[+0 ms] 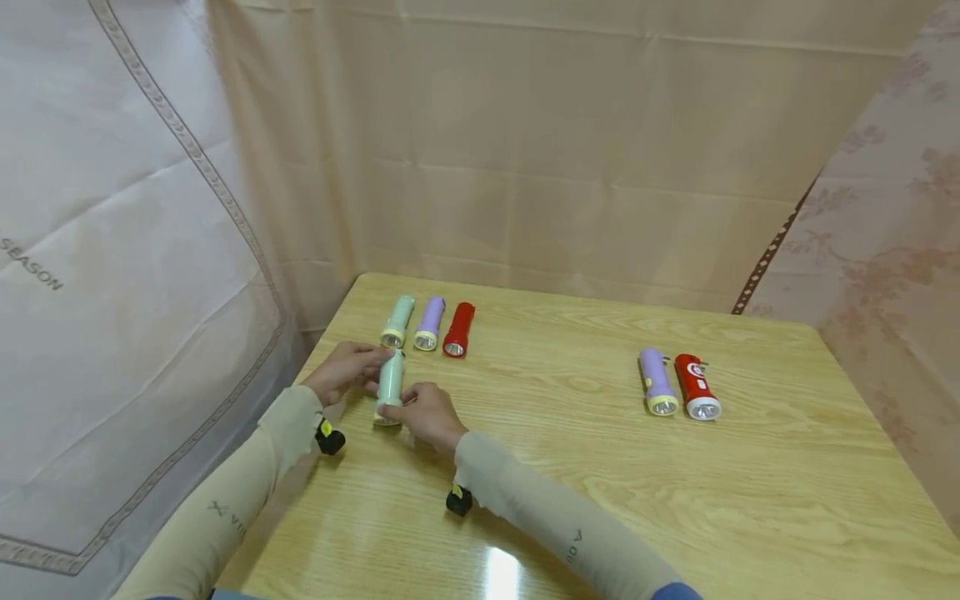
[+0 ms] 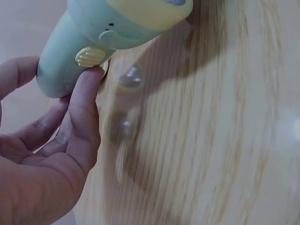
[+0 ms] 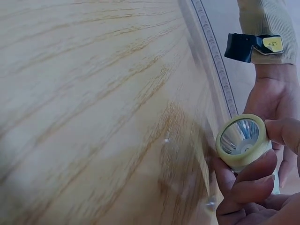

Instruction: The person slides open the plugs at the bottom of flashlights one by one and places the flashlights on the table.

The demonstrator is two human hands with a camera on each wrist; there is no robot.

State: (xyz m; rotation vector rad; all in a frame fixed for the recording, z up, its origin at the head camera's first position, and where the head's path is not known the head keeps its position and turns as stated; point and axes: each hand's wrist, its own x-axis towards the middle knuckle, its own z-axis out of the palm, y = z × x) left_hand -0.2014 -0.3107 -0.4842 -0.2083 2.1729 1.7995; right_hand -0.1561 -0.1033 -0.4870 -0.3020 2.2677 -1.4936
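Observation:
A mint-green flashlight [image 1: 390, 379] is held between both hands near the left side of the table, its lens end toward the person. The left hand [image 1: 348, 371] pinches its tail end; in the left wrist view a yellow ribbed switch shows beside the left hand's [image 2: 51, 154] fingertips. At the lens end, the right hand [image 1: 433, 415] grips the pale yellow rim, and the reflector [image 3: 241, 136] faces the right wrist camera. Just beyond the hands lie another mint-green flashlight [image 1: 398, 321], a purple flashlight [image 1: 431, 323] and a red flashlight [image 1: 459, 328], side by side.
Farther right on the wooden table [image 1: 555, 467] lie a second purple flashlight [image 1: 656, 379] and a red flashlight with a white rim [image 1: 696, 385]. Beige cloth [image 1: 570, 150] hangs behind the table, with patterned cloth on the left [image 1: 112, 275] and right [image 1: 892, 250].

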